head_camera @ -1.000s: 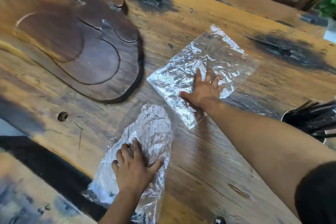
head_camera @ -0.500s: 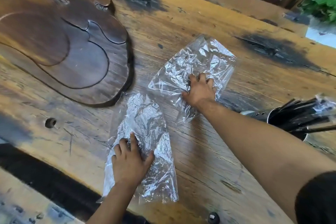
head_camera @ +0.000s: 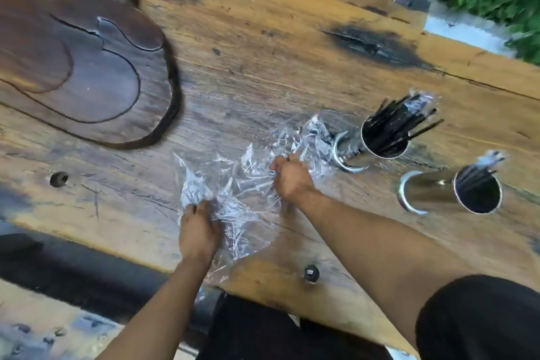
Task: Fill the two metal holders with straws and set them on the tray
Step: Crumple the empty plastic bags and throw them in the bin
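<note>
Crumpled plastic wrap [head_camera: 248, 187] is bunched on the table [head_camera: 263, 47] by both hands, the left hand [head_camera: 198, 231] and right hand [head_camera: 290, 178] each curled round a fold. The 2 holders [head_camera: 384, 137], upright with black straws [head_camera: 400, 120], stand right of the right hand, the nearer one, well apart from the tray [head_camera: 87, 61] at far left. 1 second ago both palms lay flat on 2 spread sheets, now gathered together.
</note>
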